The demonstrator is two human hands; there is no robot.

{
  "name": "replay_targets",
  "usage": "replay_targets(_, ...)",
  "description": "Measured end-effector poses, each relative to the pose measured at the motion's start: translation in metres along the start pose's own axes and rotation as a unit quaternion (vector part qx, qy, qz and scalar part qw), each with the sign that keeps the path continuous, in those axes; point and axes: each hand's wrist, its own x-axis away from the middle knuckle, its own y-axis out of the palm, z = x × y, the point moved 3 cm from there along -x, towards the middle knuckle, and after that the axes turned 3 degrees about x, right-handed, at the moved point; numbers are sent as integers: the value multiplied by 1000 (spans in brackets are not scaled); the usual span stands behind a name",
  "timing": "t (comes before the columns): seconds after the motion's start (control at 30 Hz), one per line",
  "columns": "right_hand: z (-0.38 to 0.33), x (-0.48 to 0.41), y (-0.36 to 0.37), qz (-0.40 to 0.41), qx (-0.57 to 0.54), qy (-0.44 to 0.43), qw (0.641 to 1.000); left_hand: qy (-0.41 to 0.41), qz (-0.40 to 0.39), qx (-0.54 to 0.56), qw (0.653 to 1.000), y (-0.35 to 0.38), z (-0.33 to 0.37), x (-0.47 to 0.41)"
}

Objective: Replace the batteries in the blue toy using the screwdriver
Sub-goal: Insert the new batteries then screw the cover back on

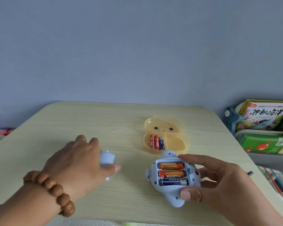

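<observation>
On the pale wooden table [72,121], the right hand [222,181] gripped the upturned blue plastic toy [170,199]. The left hand [75,162] covered its detached pale-blue lid [107,159]; I couldn't tell its grip. The compartment lay open with three batteries [171,174] seated. Next, I'd guess, came prying them out.

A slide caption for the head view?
Right hand holds the opened blue toy showing three batteries; left hand grips its cover.

wall [137,46]: plain blue-grey | table [72,121]: pale wood-grain | shelf [266,158]: books, right
</observation>
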Motion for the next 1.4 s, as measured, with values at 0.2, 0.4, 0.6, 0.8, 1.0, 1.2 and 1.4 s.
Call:
replay_targets(0.2, 3, 2, 0, -5, -15, 1, 1000, 23, 11, 26, 999, 7, 2, -7)
replay_targets(0.4, 4, 2, 1, 2, -14, -6, 1000, 174, 111, 286, 936, -16, 22, 10)
replay_targets(0.6, 3, 3, 1, 0, -22, -8, 1000, 365, 65, 389, 843, -17, 70, 28)
replay_targets(0.8, 8, 1, 1, 2, -24, -12, 1000, 378, 39, 382, 843, -9, 77, 25)
replay_targets(1.0, 3, 2, 1, 14, 14, -22, 1000, 358, 13, 359, 862, -5, 81, 24)
replay_targets(1.2, 1, 2, 0, 12, 33, -21, 999, 326, 4, 359, 875, -1, 81, 25)
replay_targets(1.4, 7, 0, 2, -1, 16, -25, 1000, 298, -2, 348, 889, 1, 83, 26)
